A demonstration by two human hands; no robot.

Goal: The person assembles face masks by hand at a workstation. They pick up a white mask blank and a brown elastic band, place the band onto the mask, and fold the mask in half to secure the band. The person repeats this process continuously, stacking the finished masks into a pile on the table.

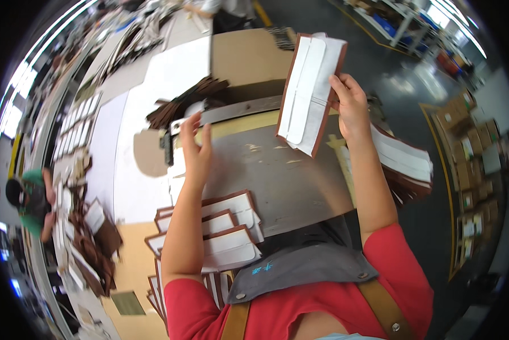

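Gripping a brown-edged white panel (308, 85), the right hand (351, 107) is raised; the left hand (195, 152) is open, empty. Similar panels make a left pile (229, 226) on the left hand's near side and a right pile (404, 156) beyond the right hand; which is finished, I cannot tell.

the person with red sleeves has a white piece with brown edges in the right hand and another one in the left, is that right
Not quite: the left hand holds nothing; the head view shows it raised, thumb and fingers apart. The right hand does hold a white piece with brown edges, and the sleeves are red.
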